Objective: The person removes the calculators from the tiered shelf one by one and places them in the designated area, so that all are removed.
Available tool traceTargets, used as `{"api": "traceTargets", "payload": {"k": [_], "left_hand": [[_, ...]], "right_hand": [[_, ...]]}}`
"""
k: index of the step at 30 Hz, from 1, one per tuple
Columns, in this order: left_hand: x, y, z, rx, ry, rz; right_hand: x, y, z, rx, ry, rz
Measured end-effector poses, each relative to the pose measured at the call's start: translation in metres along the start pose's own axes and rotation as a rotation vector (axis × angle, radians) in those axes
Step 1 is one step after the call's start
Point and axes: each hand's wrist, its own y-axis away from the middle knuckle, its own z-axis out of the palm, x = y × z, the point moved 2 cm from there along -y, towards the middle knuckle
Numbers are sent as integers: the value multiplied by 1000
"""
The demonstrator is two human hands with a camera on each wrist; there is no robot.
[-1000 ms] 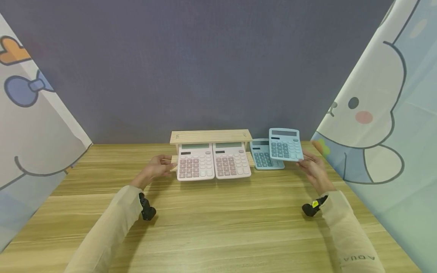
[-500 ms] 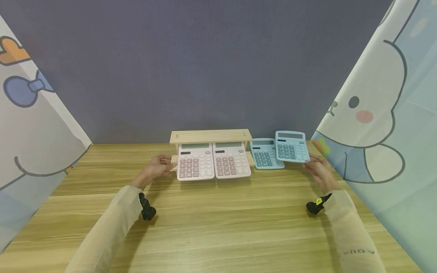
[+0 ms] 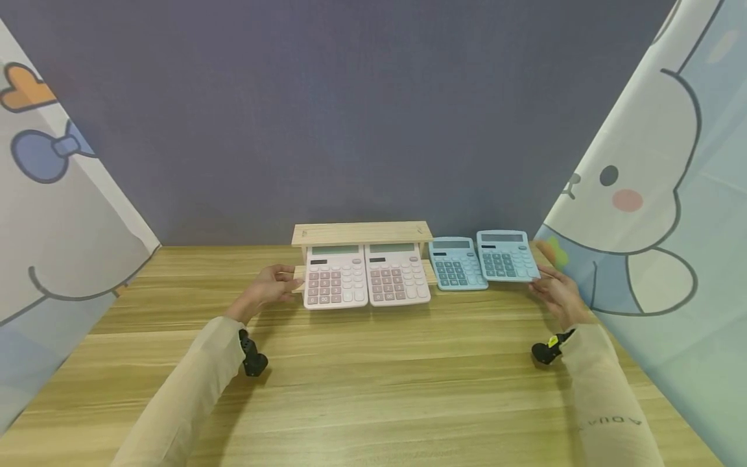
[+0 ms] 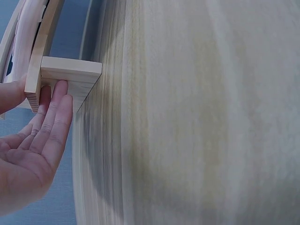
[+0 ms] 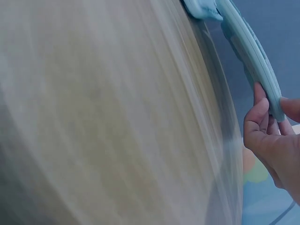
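My left hand (image 3: pixel 268 287) grips the left end of a wooden stand (image 3: pixel 362 232); in the left wrist view the thumb lies before its slat (image 4: pixel 44 51) and the fingers reach behind. Two pink calculators, a left one (image 3: pixel 335 282) and a right one (image 3: pixel 398 279), lean side by side on the stand. With my right hand (image 3: pixel 556 293) I pinch the lower right corner of a light blue calculator (image 3: pixel 508 259), thumb on its face and fingers beneath. Its left edge is right beside a second blue calculator (image 3: pixel 458 266), which sits just right of the stand.
A wood-grain table (image 3: pixel 373 383) stretches out in front of the stand. Behind it rises a dark grey-blue panel (image 3: pixel 362 117). Cartoon-printed sheets flank the table, a left sheet (image 3: pixel 70 214) and a right sheet (image 3: pixel 642 194).
My right hand has moved right and slightly down with the held blue calculator, which now overlaps the other blue one far less. The left hand and the stand have stayed in place.
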Motion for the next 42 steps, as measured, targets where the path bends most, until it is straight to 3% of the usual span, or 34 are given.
{"api": "traceTargets", "payload": {"k": [7, 27, 42], "left_hand": [[0, -1, 0, 11, 0, -13], [-2, -3, 2, 14, 4, -16], [0, -1, 1, 28, 4, -12]], "right_hand": [[0, -2, -4, -38, -17, 3], [3, -6, -14, -37, 34, 48], [3, -13, -8, -19, 176, 101]]}}
